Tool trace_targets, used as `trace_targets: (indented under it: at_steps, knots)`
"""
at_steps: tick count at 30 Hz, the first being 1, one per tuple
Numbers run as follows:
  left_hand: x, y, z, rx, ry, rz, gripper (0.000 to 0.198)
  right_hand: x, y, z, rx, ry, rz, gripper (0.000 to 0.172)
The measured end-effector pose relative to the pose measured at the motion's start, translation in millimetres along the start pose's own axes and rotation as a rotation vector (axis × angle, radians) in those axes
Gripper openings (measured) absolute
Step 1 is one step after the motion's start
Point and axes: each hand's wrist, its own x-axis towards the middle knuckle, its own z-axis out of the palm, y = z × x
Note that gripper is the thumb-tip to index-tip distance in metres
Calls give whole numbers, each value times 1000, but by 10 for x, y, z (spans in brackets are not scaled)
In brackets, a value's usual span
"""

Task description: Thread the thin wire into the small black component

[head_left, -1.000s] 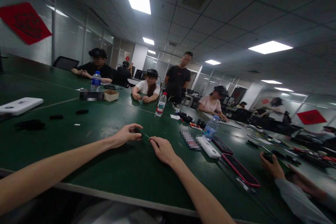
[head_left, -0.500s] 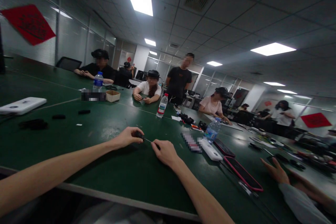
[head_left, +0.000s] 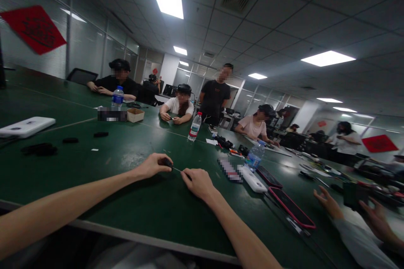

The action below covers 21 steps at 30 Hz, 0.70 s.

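**Neighbouring hands shift at right while the near pair barely moves**

Compared with half a second ago, a co-worker's grey-sleeved hands [head_left: 328, 202] sit farther apart, and a dark, boxy object [head_left: 355, 196] now shows between them. Both of the person's own hands keep almost the same place above the long green desk [head_left: 132, 214].

The step in hand looks like fine two-handed work. The left hand [head_left: 152, 165] pinches a small, black, roughly cylindrical piece [head_left: 168, 162] between thumb and fingers. The right hand [head_left: 196, 182] is curled, its thumb and forefinger seemingly closed on the near end of a thin, pale, metal-looking rod [head_left: 177, 170]. Whether that rod is fixed to the black piece or only meets it is too small to tell.

As a judgement, the next move calls for a firm left pinch and a right hand kept in line with the rod.

The black piece sits at the left fingertips, just beside the right hand's, with the rod spanning the narrow gap. Well apart to the left, two flat black pieces [head_left: 70, 140] and a dark, blurred pile [head_left: 39, 149] lie on the desk, near a small white scrap [head_left: 94, 149].
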Motion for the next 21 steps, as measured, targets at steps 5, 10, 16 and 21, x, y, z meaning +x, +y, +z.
trace_targets:
  at_steps: [5,10,16,21]
  knots:
    - [-11,-4,-1,7,-26,-17,29,0,-19,42,-12,37,-16,37]
    - [-14,-52,-9,10,-52,-54,29,-27,-24,135,-17,56,3,38]
    - [-5,-41,-12,88,-166,-68,35,42,-68,240,136,178,46,37]
    - [-18,35,112,95,-288,-44,35,212,-87,142,330,443,130,46]
